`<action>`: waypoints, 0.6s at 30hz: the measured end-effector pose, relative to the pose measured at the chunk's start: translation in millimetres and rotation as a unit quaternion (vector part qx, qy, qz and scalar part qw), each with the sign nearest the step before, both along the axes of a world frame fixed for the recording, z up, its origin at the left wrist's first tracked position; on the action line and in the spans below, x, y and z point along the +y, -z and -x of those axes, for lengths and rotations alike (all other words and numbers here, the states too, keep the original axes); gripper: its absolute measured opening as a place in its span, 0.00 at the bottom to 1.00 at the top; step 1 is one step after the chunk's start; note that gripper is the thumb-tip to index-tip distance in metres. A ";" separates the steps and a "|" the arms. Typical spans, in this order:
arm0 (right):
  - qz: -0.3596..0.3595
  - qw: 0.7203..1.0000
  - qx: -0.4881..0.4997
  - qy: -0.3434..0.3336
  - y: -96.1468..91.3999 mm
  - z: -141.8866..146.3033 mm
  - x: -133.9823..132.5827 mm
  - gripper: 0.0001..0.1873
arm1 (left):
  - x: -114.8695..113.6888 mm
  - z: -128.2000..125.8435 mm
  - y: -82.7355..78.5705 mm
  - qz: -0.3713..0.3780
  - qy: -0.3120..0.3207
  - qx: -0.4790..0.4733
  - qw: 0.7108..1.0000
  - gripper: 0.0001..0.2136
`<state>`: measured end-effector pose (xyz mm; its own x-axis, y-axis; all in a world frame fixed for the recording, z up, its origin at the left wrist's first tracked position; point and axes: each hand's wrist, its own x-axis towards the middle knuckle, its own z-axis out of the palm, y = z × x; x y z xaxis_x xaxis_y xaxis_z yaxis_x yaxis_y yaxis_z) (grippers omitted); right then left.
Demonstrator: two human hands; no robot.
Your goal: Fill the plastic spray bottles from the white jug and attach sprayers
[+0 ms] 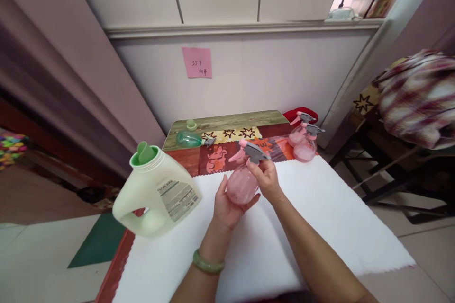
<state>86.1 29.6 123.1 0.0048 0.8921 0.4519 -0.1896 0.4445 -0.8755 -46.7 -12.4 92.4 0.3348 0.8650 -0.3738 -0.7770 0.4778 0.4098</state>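
Spray bottle [242, 185] is up in both hands right now, held over the middle of the white cloth [330, 208], with pinkish see-through sides and a pink and grey spray head [251, 150] whose nozzle points off to the left. Left hand [228, 211] is cupped around the lower part of it, thumb on the near side and fingers coming out underneath, and there's a green bangle [209, 263] on that wrist. Right hand [267, 179] is gripping up top, fingers closed around the neck just under the head; can't tell if it's twisting or just steadying. Big pale jug [156, 194] stands on the left side of the table, green spout [145, 154] showing in its mouth and a grey label [178, 199] facing the right. Toward the back, a green bottle [189, 139] lies on its side, with a small green cap [191, 125] just behind it. Over at the right back corner, two more sprayers [304, 150] stand upright close together, same pink and grey tops, something red [313, 112] behind them. Pink note [197, 62] on the wall, handwritten, reads 357 up top.
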 end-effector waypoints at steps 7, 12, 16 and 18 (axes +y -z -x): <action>0.047 0.976 -0.073 -0.198 -34.4 -14.8 -35.9 0.24 | -47.9 4.2 -1.0 0.042 -0.001 -0.046 0.998 0.20; 0.052 0.943 -0.107 -0.310 -41.1 -9.6 -60.1 0.21 | -65.1 10.1 0.5 0.046 0.038 0.016 0.998 0.21; 0.069 0.951 -0.111 -0.282 -42.9 -1.1 -74.5 0.15 | -71.3 13.6 -1.0 0.045 0.044 0.066 0.996 0.22; 0.074 0.962 -0.094 -0.245 -42.3 3.2 -79.7 0.15 | -73.7 15.0 -1.1 0.031 0.032 0.068 0.997 0.21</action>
<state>82.9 -50.1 165.4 -0.5025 0.8209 0.2713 -0.1770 0.2095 -0.9617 -61.7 -86.1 93.4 0.3314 0.8171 -0.4716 -0.6833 0.5526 0.4773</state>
